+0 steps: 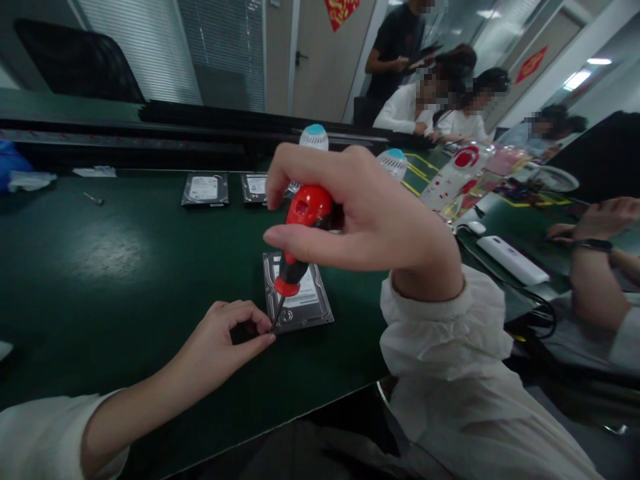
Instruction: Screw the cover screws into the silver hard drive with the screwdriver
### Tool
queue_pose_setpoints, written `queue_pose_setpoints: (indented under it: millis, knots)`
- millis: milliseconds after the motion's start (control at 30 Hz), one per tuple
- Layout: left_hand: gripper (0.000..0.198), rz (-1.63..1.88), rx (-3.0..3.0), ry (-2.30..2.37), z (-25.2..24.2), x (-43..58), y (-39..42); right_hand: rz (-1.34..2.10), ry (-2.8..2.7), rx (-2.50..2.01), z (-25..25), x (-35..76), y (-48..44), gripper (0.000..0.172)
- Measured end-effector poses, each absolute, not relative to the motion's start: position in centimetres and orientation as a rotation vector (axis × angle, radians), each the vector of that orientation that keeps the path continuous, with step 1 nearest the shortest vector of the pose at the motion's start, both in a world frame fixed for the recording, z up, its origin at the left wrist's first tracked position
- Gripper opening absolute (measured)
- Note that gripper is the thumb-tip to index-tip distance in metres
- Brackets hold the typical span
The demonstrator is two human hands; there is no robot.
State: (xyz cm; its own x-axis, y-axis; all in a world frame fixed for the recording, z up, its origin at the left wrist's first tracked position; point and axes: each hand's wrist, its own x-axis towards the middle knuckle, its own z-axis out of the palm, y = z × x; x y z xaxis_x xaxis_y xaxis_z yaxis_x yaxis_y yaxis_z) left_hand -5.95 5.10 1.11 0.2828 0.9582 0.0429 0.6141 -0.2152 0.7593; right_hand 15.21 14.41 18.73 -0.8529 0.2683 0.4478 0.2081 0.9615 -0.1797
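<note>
While right hand (370, 213) grips glossy screwdriver (306, 208), rectangular drive (311, 297) lies flat.

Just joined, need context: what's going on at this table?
A person's right hand grips a red-and-black screwdriver, shaft slanting down to the near left corner of a hard drive. The left hand has thumb and fingertips at that corner, by the shaft; whether they hold anything can't be told. Two other hard drives lie farther back on the green table.

Right hand (367, 210) raised, curled, wrist (430, 280) bent; left hand (227, 337) low, thumb (261, 345) near 1 fingertip (264, 325).
</note>
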Motion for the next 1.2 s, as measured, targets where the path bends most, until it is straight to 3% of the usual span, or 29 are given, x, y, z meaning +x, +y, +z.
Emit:
queue_pose_setpoints:
  millis: [33, 133, 267, 400, 500, 567, 667, 767, 967, 1067, 1200]
  knots:
    - [0.018, 0.697, 1.922, 1.407, 1.1, -5.9, 5.1, 0.223, -2.630, -0.289, 18.7, 15.2, 14.5, 0.018]
    - [0.019, 0.694, 1.923, 1.413, 1.3, -5.8, 5.2, 0.297, -2.672, -0.213, 18.7, 15.4, 14.5, 0.027]
    - [0.020, 0.689, 1.932, 1.427, 1.6, -5.7, 5.2, 0.131, -2.621, -0.389, 18.5, 15.3, 14.2, 0.038]
    - [0.021, 0.696, 1.937, 1.445, 1.6, -5.7, 5.2, 0.219, -2.578, -0.292, 18.1, 15.0, 14.0, 0.017]
    - [0.024, 0.706, 1.924, 1.469, 1.5, -5.8, 5.1, 0.371, -2.559, -0.106, 17.8, 14.7, 14.2, 0.022]
    - [0.025, 0.701, 1.917, 1.471, 1.4, -5.8, 5.1, 0.341, -2.580, -0.135, 17.6, 14.5, 14.5, 0.012]
    - [0.024, 0.702, 1.910, 1.465, 1.2, -5.8, 5.2, 0.208, -2.589, -0.272, 17.7, 14.6, 14.8, 0.022]
    - [0.024, 0.714, 1.908, 1.464, 1.1, -5.7, 5.3, 0.223, -2.634, -0.227, 18.0, 14.8, 14.8, 0.011]
    - [0.024, 0.722, 1.903, 1.458, 1.2, -5.7, 5.3, 0.223, -2.612, -0.338, 18.4, 14.8, 14.4, 0.029]
    - [0.022, 0.698, 1.901, 1.451, 1.3, -5.7, 5.3, 0.195, -2.594, -0.276, 18.5, 15.1, 14.4, 0.017]
    - [0.021, 0.683, 1.889, 1.441, 1.4, -5.7, 5.3, 0.295, -2.655, -0.139, 18.6, 15.4, 14.3, 0.030]
